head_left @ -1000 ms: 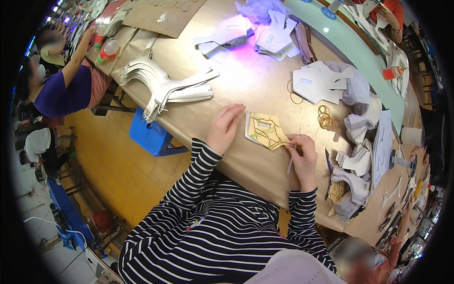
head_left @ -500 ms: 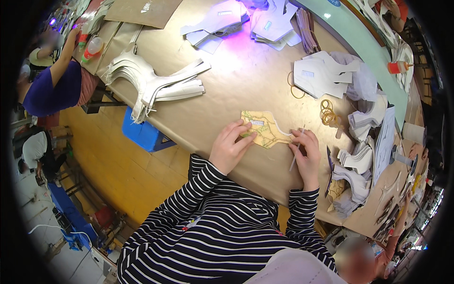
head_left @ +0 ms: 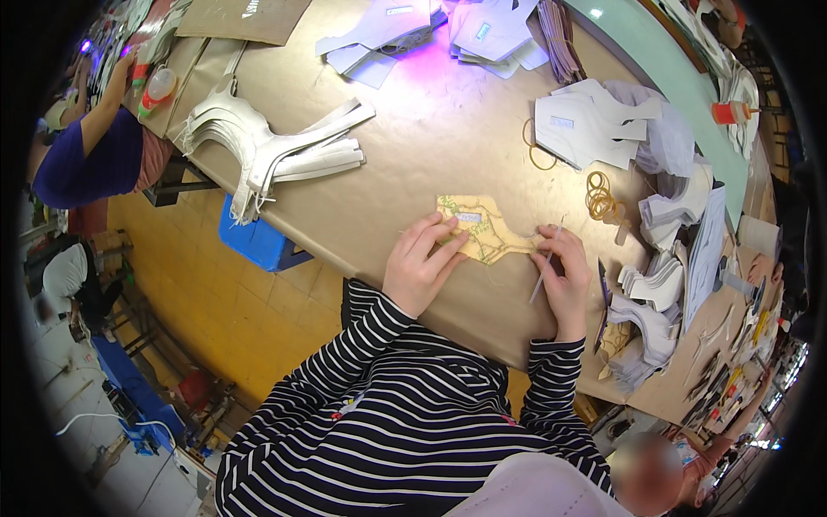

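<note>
A flat yellow shoe-upper piece (head_left: 484, 226) with green pattern lines and a small pale label lies on the brown-covered table in front of me. My left hand (head_left: 420, 263) holds its left edge, fingers on top of it and thumb at the near side. At the piece's narrow right end is my right hand (head_left: 564, 276), with its fingers closed around a thin pen-like stick (head_left: 544, 274). Its fingertips touch that narrow end. What lies under the fingertips is hidden.
To the left rests a stack of white curved pieces (head_left: 258, 142). White labelled pieces (head_left: 581, 121), rubber bands (head_left: 600, 196) and more white stacks (head_left: 655, 284) stand on the right. A blue stool (head_left: 250, 241) is below the table edge. Other people work around the room.
My right hand has shifted slightly right and up along the narrow end, with the stick still in it. The white strip along the piece's curved edge no longer shows. My left hand stays nearly still.
</note>
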{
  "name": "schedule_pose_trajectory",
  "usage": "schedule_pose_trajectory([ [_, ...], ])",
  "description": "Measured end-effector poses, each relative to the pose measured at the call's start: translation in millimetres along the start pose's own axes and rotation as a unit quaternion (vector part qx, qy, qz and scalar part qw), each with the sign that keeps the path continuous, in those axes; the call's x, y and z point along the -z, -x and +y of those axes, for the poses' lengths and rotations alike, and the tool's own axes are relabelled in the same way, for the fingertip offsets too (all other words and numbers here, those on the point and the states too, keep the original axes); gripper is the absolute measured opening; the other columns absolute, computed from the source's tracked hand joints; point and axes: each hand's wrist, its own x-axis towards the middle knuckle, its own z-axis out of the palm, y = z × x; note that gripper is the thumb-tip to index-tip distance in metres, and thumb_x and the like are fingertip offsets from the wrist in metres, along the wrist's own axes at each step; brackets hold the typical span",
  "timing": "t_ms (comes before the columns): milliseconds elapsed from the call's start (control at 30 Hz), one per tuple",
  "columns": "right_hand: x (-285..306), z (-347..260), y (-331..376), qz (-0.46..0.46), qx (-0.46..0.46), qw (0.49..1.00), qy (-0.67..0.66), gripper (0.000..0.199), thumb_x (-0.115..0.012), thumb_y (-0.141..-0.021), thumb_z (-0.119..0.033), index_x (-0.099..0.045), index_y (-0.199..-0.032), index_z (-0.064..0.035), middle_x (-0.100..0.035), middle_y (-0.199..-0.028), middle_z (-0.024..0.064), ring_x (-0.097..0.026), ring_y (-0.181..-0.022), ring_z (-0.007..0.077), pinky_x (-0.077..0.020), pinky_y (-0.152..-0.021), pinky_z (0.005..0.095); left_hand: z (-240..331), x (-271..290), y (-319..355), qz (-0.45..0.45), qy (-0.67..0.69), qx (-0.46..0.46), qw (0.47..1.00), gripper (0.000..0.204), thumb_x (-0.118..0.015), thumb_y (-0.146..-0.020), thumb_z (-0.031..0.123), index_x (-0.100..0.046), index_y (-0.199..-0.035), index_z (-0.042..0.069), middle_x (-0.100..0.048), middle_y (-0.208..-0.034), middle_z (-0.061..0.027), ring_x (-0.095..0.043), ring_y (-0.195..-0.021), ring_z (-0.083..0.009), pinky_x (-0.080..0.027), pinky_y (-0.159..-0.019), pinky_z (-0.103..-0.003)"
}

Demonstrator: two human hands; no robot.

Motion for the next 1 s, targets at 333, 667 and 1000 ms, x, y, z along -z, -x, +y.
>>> schedule_pose_trajectory([
  [333,10.0,-0.4,3.2,0.001,0.027,0.999,0.038,0.028,-0.078,-0.074,0.004,-0.067,-0.099,-0.0016,-0.071,-0.114,0.0129,-0.064,-0.111,0.0315,-0.0523,-0.093,0.0389,-1.2,-2.3,0.7,-0.004,0.009,-0.007,1.000,0.042,-0.083,-0.073,0.008,-0.073,-0.115,0.010,-0.066,-0.120,-0.0066,-0.060,-0.119,-0.0304,-0.053,-0.096,-0.040],
  [667,17.2,4.5,4.6,0.010,0.020,0.999,0.026,0.024,-0.075,-0.078,0.004,-0.067,-0.100,-0.0017,-0.070,-0.113,0.0114,-0.063,-0.109,0.0311,-0.0521,-0.091,0.0386,-1.7,-1.2,0.3,-0.002,0.003,-0.022,1.000,0.036,-0.082,-0.078,0.011,-0.074,-0.113,0.008,-0.066,-0.121,-0.0084,-0.060,-0.119,-0.0313,-0.053,-0.096,-0.040],
  [1000,13.6,9.6,4.5,0.014,0.053,0.998,0.042,0.029,-0.078,-0.074,0.002,-0.068,-0.101,-0.0028,-0.070,-0.115,0.0103,-0.063,-0.108,0.0307,-0.0518,-0.091,0.0393,-0.9,-4.8,2.0,0.005,0.007,-0.013,1.000,0.035,-0.082,-0.078,0.010,-0.075,-0.112,0.008,-0.066,-0.122,-0.0096,-0.060,-0.119,-0.0315,-0.053,-0.096,-0.041],
])
